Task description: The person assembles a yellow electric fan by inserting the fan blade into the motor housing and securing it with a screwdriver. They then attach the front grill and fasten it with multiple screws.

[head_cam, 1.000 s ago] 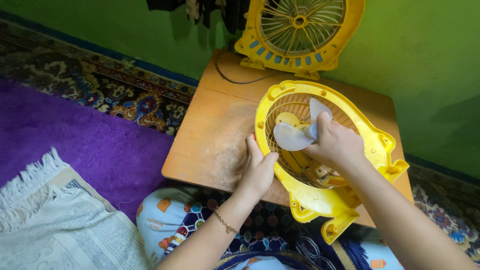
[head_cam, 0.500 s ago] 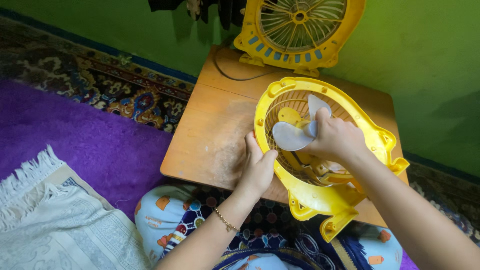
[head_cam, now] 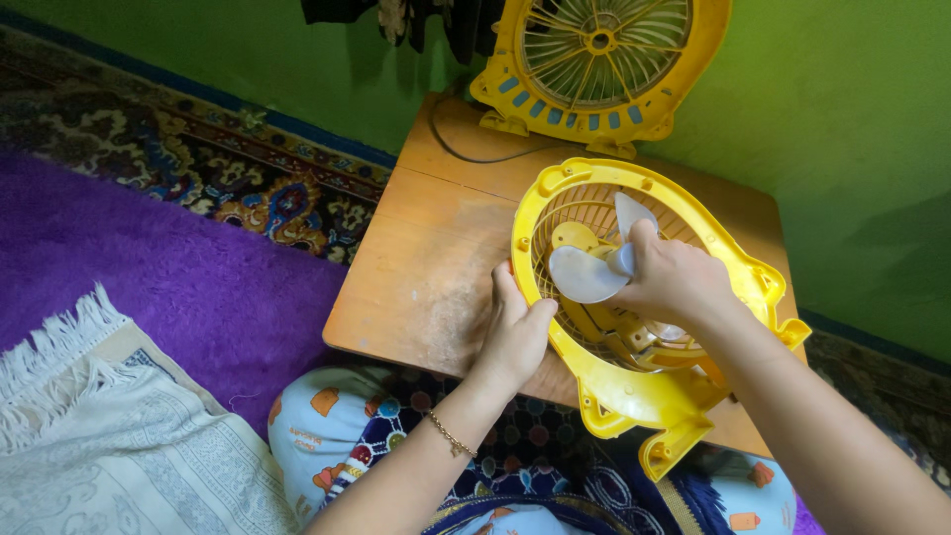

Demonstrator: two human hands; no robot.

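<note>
So there's a yellow fan shell [head_cam: 634, 396] lying on a low wooden table [head_cam: 436, 267], round grille side down, its foot end hanging off the table edge at about 5 o'clock over the person's lap. The left hand [head_cam: 515, 332] grips the shell's rim at roughly 9 o'clock of the ring, thumb on the inside and fingers curled together around the outside, so it's clamped on that rim. The right hand [head_cam: 674, 282] sits right over the middle of the ring, fingers closed around the hub of a pale grey blade [head_cam: 584, 272]. One lobe sticks out toward 9 o'clock from the hand, another pokes up toward 12. Can't tell how far the blade is seated, the hand covers the hub. A yellow motor part [head_cam: 573, 236] shows just behind the blade, and some metal bits peek out under the wrist at 5 o'clock.

The other half of the fan, a yellow front grille [head_cam: 599, 69], stands upright at the table's far edge, 12 o'clock from the hands, leaning on the green wall [head_cam: 842, 109]. A dark cord [head_cam: 466, 154] curls on the table just beside it.

Off at 9 o'clock from the table: a purple rug [head_cam: 149, 267] over a patterned carpet [head_cam: 198, 163], plus a white fringed mat [head_cam: 109, 446] toward 8 o'clock. A thin bracelet [head_cam: 448, 436] is on the left wrist.
</note>
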